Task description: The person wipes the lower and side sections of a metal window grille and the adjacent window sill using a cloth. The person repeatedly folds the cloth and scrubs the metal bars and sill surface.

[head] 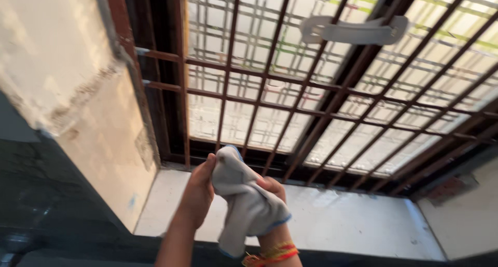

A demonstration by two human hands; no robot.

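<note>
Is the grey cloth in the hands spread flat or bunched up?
Bunched up. The cloth is crumpled between the left hand and right hand, with folds and one end hanging down.

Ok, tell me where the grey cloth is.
Low centre of the head view: the grey cloth is held between left hand and right hand, before the window grille.
</note>
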